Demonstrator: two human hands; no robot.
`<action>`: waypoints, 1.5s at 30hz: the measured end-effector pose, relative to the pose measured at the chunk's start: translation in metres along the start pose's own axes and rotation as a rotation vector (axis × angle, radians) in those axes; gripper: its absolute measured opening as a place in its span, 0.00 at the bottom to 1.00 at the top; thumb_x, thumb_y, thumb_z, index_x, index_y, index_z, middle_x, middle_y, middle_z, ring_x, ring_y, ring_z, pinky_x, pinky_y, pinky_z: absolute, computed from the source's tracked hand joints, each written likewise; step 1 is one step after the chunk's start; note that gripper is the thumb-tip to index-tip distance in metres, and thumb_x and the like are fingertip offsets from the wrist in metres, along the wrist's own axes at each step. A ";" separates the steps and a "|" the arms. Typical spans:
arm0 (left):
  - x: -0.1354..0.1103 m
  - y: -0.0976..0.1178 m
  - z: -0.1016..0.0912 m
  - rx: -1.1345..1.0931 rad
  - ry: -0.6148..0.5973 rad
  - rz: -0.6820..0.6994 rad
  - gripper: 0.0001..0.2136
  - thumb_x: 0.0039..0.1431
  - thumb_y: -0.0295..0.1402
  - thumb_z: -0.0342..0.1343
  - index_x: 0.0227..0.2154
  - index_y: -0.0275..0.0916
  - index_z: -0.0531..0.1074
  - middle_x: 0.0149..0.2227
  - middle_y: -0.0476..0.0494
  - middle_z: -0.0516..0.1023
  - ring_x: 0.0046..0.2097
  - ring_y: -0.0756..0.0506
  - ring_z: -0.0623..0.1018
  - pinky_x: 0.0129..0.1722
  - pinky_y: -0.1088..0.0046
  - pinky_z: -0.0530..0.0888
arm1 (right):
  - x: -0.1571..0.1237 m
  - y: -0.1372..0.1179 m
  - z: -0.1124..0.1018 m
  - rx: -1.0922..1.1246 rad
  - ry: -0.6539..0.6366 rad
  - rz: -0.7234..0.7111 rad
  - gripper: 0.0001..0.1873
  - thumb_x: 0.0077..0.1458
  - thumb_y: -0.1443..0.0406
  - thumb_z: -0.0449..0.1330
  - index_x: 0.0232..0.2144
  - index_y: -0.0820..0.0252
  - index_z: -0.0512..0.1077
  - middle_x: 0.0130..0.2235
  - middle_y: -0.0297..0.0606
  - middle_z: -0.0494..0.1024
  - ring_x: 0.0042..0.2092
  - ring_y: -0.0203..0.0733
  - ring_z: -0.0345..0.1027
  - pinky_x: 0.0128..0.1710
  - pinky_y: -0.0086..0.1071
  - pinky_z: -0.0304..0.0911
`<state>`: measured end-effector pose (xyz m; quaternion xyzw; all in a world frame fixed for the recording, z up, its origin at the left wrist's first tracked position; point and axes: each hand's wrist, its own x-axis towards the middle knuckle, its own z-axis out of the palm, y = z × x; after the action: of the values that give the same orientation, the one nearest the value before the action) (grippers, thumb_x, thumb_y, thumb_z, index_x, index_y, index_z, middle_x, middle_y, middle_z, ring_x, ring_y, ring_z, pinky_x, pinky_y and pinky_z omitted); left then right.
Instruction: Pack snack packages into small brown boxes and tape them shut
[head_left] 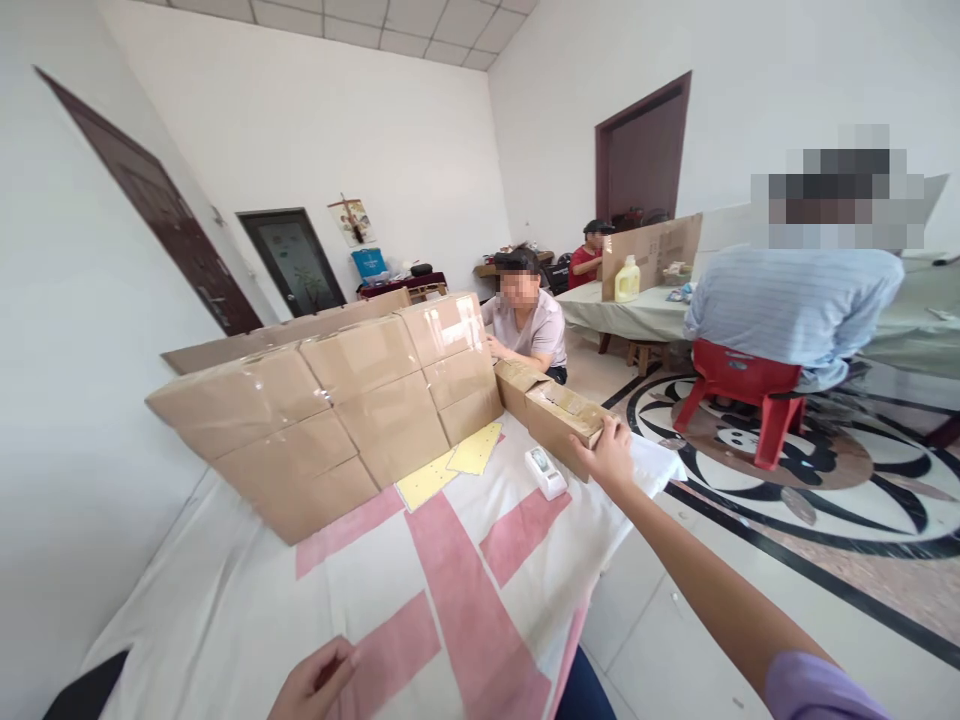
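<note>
My right hand (611, 455) reaches forward and grips the near end of a long, narrow cardboard box (555, 435), its thumb on one side and fingers over the top edge. Near the front of the table, my left hand (319, 680) hovers low with its fingers loosely curled in; nothing shows in it. Just left of the long box lies a small white device (546, 472) with a grey display. Two yellow sheets (427, 483) rest beside a wall of taped cardboard boxes (382, 400).
A pink-and-white cloth (465, 600) covers the table. Behind the boxes sits a person (529, 325). On the right, another person in a striped shirt (795, 300) sits on a red plastic stool (739, 390) at a second table, where a yellow bottle (627, 280) stands.
</note>
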<state>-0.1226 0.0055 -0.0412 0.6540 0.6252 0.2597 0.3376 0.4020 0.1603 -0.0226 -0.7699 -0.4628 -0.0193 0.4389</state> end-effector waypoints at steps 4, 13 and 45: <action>-0.020 -0.019 -0.015 -0.022 0.076 -0.022 0.31 0.52 0.69 0.45 0.20 0.43 0.52 0.23 0.51 0.54 0.30 0.45 0.61 0.32 0.69 0.65 | 0.007 -0.009 0.005 -0.051 0.025 -0.053 0.46 0.54 0.42 0.56 0.64 0.66 0.55 0.65 0.66 0.52 0.67 0.73 0.48 0.59 0.61 0.54; -0.001 -0.090 -0.103 -0.262 0.416 0.019 0.16 0.55 0.49 0.54 0.28 0.40 0.70 0.27 0.50 0.68 0.33 0.45 0.71 0.37 0.70 0.69 | -0.082 -0.159 0.047 0.143 0.026 -0.647 0.29 0.60 0.56 0.54 0.60 0.62 0.63 0.65 0.59 0.56 0.68 0.65 0.49 0.64 0.62 0.52; 0.156 -0.182 -0.154 -0.620 0.981 -0.177 0.08 0.57 0.36 0.52 0.35 0.40 0.74 0.28 0.49 0.73 0.29 0.48 0.71 0.33 0.73 0.68 | -0.276 -0.702 0.361 -0.174 -0.863 -0.993 0.20 0.66 0.58 0.61 0.56 0.61 0.69 0.55 0.44 0.74 0.52 0.48 0.73 0.51 0.48 0.72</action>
<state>-0.3433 0.1766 -0.0954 0.2733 0.6555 0.6735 0.2050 -0.4036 0.3495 0.0970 -0.4366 -0.8936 0.0536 0.0896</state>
